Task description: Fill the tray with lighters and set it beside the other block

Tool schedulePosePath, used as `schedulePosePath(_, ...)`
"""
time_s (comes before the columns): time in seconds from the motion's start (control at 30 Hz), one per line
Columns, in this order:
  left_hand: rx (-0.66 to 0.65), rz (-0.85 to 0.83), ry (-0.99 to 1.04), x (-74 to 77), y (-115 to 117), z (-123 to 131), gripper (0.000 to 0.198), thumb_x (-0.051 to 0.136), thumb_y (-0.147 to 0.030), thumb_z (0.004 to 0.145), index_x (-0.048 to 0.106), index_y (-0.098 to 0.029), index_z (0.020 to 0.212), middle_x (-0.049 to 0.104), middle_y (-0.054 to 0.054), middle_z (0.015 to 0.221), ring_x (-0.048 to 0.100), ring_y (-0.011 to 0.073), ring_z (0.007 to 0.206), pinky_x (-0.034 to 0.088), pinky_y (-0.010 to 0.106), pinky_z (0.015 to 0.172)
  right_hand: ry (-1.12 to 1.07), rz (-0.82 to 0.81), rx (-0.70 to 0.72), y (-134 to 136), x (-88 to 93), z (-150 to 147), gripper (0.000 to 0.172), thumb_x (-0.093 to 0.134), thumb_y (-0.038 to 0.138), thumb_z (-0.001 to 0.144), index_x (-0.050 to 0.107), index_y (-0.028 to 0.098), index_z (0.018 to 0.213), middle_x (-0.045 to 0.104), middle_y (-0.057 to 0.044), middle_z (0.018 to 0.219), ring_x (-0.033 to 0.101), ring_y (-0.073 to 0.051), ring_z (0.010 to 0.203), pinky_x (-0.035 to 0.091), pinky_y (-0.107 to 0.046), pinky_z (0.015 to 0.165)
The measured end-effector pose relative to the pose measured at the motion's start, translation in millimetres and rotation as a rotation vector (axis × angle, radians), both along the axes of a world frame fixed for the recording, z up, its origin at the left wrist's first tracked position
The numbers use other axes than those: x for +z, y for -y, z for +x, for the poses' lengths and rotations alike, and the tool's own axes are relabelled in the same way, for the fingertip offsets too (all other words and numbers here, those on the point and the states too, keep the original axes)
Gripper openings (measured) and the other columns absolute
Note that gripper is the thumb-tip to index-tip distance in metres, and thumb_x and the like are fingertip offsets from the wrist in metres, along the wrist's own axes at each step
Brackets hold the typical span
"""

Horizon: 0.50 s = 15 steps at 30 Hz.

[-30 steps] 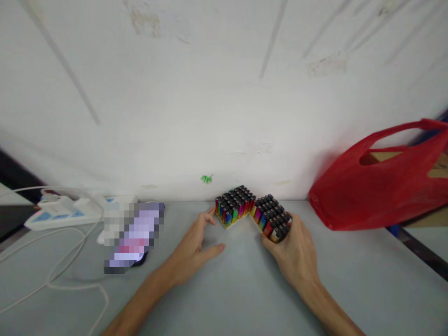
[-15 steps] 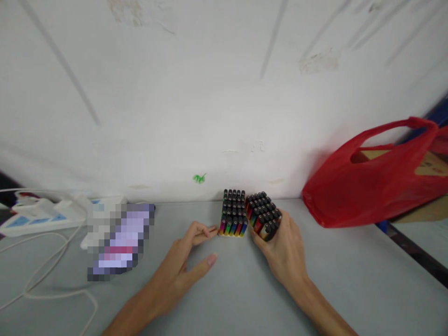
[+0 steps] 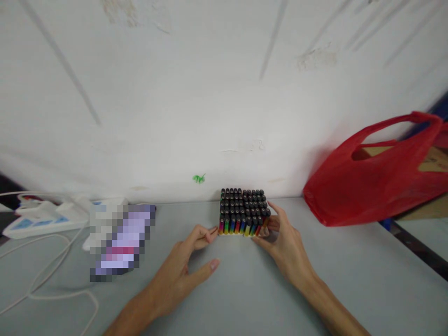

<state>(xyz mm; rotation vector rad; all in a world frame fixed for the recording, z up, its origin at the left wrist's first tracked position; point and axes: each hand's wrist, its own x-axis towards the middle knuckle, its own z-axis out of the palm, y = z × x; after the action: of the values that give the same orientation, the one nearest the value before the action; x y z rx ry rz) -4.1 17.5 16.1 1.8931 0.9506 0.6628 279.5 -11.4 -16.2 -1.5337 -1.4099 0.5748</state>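
Upright batteries (image 3: 241, 212) stand packed in one block against the wall, with black tops and rainbow-coloured lower parts. At the block's front left corner are the fingertips of my left hand (image 3: 182, 270); its thumb is spread away and nothing lies in its grasp. My right hand (image 3: 290, 247) curves round the right side of the block, its thumb at the front edge and its index finger near the back. Some of the right fingers are hidden behind the batteries, and a small gap shows inside the palm.
On the left lie a white power strip (image 3: 45, 221) with cables (image 3: 63, 294) and a pixelated phone-like object (image 3: 122, 242). A red plastic bag (image 3: 371, 186) holding cardboard leans at the right. The white wall (image 3: 210, 93) rises directly behind the grey table (image 3: 224, 294).
My right hand has brought the tilted right-hand group of batteries upright and leftward against the other group, so both now form one block. My left hand has barely moved.
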Motion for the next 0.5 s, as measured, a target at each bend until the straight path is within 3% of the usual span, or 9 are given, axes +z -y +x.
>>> schedulePosePath(0.17, 0.021, 0.057, -0.064, -3.6, 0, -2, 0.026, 0.067, -0.050, 0.104, 0.054, -0.031, 0.114, 0.074, 0.007, 0.150, 0.069, 0.0347, 0.134, 0.053, 0.044, 0.112, -0.042, 0.025, 0.034, -6, -2.8, 2, 0.089, 0.083, 0.033, 0.084, 0.040, 0.021, 0.162, 0.080, -0.017, 0.131, 0.078, -0.036, 0.118, 0.060, -0.058, 0.107)
schedulePosePath(0.27, 0.028, 0.057, -0.099, -3.6, 0, -1, 0.026, 0.066, -0.051, 0.104, 0.052, -0.030, 0.112, 0.075, 0.007, 0.148, 0.077, 0.0314, 0.107, 0.058, 0.042, 0.101, -0.054, 0.032, 0.031, -8, -3.9, 3, 0.091, 0.086, 0.036, 0.084, 0.040, 0.021, 0.162, 0.080, -0.018, 0.131, 0.079, -0.037, 0.118, 0.061, -0.059, 0.105)
schedulePosePath(0.37, 0.026, 0.070, -0.101, -3.2, 0, 0, 0.026, 0.068, -0.051, 0.103, 0.053, -0.030, 0.110, 0.076, 0.007, 0.147, 0.076, 0.0262, 0.083, 0.059, 0.037, 0.085, -0.042, 0.043, 0.023, -10, -4.2, 5, 0.090, 0.087, 0.038, 0.084, 0.042, 0.021, 0.160, 0.080, -0.018, 0.130, 0.079, -0.037, 0.116, 0.061, -0.060, 0.105)
schedulePosePath(0.5, 0.049, 0.054, -0.114, -3.8, 1, 1, 0.027, 0.068, -0.053, 0.102, 0.054, -0.031, 0.111, 0.075, 0.005, 0.149, 0.066, 0.0204, 0.065, 0.047, 0.028, 0.057, -0.036, 0.050, 0.030, -13, -3.5, 5, 0.088, 0.087, 0.038, 0.083, 0.045, 0.022, 0.158, 0.081, -0.017, 0.130, 0.080, -0.035, 0.115, 0.062, -0.059, 0.105)
